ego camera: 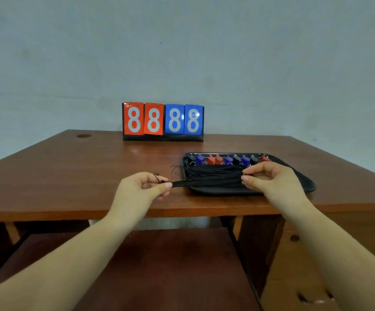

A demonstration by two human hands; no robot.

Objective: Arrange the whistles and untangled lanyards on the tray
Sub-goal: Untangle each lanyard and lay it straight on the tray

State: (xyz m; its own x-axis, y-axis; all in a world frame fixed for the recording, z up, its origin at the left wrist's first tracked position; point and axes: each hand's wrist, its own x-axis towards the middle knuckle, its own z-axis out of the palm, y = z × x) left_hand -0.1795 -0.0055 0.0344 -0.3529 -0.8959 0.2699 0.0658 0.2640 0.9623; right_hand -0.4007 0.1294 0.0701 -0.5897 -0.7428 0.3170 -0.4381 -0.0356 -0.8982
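Your left hand (145, 187) pinches one end of the black lanyards (213, 178) and your right hand (269, 179) grips the other; the bundle runs left to right across the black tray (303, 180), near the far row of whistles (229, 159), its left end overhanging the table (69, 171)

A black tray (303, 178) lies on the counter's right side. Along its far edge stands a row of whistles (229, 159) in black, blue and red. In front of them a bundle of black lanyards (213, 176) stretches sideways, its left end extending past the tray's left rim.
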